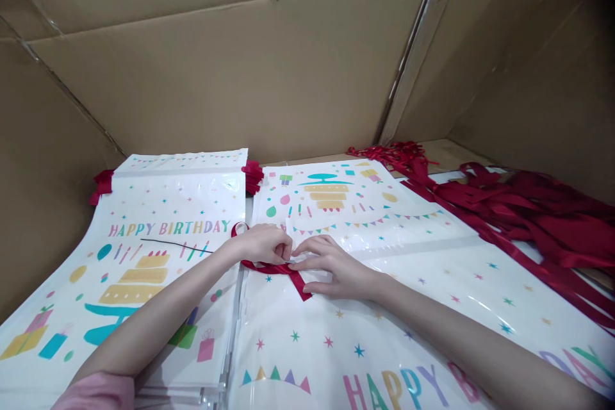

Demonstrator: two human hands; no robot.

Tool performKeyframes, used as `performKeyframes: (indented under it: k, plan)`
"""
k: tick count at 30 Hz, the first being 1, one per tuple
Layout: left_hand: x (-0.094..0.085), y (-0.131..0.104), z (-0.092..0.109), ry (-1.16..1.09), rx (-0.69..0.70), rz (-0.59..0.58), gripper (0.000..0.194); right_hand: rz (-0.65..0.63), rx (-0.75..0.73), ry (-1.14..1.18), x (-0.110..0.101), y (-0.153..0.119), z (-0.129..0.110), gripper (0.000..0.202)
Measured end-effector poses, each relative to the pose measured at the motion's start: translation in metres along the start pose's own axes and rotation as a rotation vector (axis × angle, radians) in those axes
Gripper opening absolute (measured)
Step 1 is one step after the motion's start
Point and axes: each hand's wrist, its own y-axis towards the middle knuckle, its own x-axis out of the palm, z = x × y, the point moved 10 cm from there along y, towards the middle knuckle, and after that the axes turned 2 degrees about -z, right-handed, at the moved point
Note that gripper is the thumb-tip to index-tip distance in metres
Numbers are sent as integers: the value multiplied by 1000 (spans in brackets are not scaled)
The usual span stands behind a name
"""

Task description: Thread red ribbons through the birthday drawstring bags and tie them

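Note:
My left hand (266,244) is closed, fingers curled down on a red ribbon (302,286) at the folded top of a white plastic bag printed with stars and pennants (312,320). A loop of this ribbon rises behind the wrist, and its cut tail slants toward me. My right hand (339,272) rests just right of it, fingers spread and fingertips touching the ribbon and bag. What lies between the left fingertips is hidden. A thin black cord-like strand (175,243) runs left from beneath my left forearm.
On the left lies a stack of Happy Birthday bags (144,205) with red ribbon bunches (253,177) at its sides. A heap of loose red ribbons (519,211) lies at the right. Tall cardboard walls (240,70) enclose the back and sides.

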Motion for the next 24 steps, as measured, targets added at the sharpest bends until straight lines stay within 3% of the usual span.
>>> performKeyframes:
  k: [8, 13, 24]
  plan:
    - [-6, -13, -22, 102, -123, -117, 12, 0, -1, -2, 0, -1, 1, 37]
    - [-3, -16, -24, 173, -156, -174, 15, -4, -2, -13, -1, -1, -1, 37]
    - [13, -16, -13, 5, -43, -298, 12, -6, -19, -17, 1, -1, 0, 38]
